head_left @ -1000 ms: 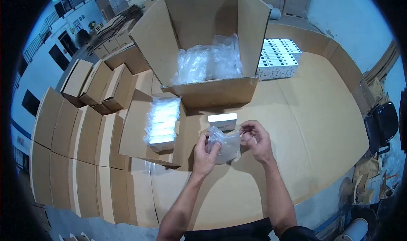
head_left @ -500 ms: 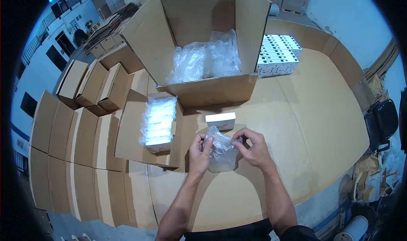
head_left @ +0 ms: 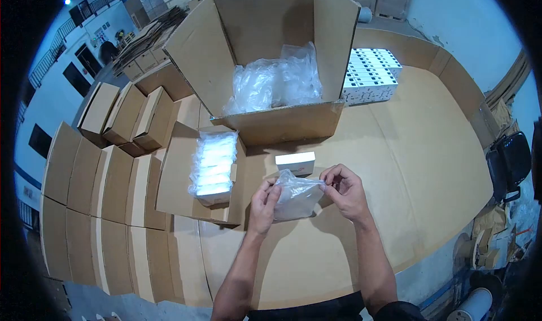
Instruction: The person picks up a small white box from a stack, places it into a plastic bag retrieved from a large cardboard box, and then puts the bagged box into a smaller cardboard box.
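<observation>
A clear plastic bag [head_left: 296, 199] is stretched between my two hands above the cardboard-covered table. My left hand [head_left: 264, 205] pinches its left upper edge between thumb and fingers. At the opposite corner, my right hand [head_left: 344, 191] grips the bag's edge with thumb and fingertips. Just beyond the bag stands a small white box [head_left: 296, 163], touched by neither hand. To the left, an open carton [head_left: 186, 177] holds a row of white boxes in clear wrapping [head_left: 214, 160].
A large open carton [head_left: 276, 126] full of clear plastic bags [head_left: 274, 84] stands at the back. White printed boxes [head_left: 370, 78] are stacked behind it on the right. Several brown cartons [head_left: 113, 185] line the left side. A black chair [head_left: 508, 163] is at the right edge.
My right hand has moved slightly right and pulled the bag's edge taut, so the bag is spread wider. My left hand stays nearly in place, still pinching the bag.
</observation>
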`<action>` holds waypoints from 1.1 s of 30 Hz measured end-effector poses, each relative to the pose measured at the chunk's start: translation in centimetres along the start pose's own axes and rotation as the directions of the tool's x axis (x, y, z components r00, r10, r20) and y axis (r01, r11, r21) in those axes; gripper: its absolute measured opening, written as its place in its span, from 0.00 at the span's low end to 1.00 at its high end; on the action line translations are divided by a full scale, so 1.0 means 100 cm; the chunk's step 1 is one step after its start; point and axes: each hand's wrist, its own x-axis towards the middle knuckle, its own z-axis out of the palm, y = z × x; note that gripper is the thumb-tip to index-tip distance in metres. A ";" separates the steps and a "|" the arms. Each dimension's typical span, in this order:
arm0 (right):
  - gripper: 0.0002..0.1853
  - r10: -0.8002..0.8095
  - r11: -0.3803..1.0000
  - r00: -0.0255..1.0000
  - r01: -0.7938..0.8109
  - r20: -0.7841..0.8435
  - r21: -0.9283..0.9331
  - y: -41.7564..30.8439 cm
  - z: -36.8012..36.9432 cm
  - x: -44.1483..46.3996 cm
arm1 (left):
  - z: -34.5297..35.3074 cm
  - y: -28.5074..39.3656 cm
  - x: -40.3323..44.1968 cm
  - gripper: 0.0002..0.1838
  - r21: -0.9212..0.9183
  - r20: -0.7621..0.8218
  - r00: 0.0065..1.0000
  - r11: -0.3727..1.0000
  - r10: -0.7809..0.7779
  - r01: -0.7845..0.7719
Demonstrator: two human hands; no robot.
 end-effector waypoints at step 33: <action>0.06 0.252 0.944 0.964 -0.225 0.084 -0.240 0.014 0.015 -0.003 | 0.009 -0.003 -0.001 0.12 0.133 -0.062 0.978 0.973 0.198 -0.188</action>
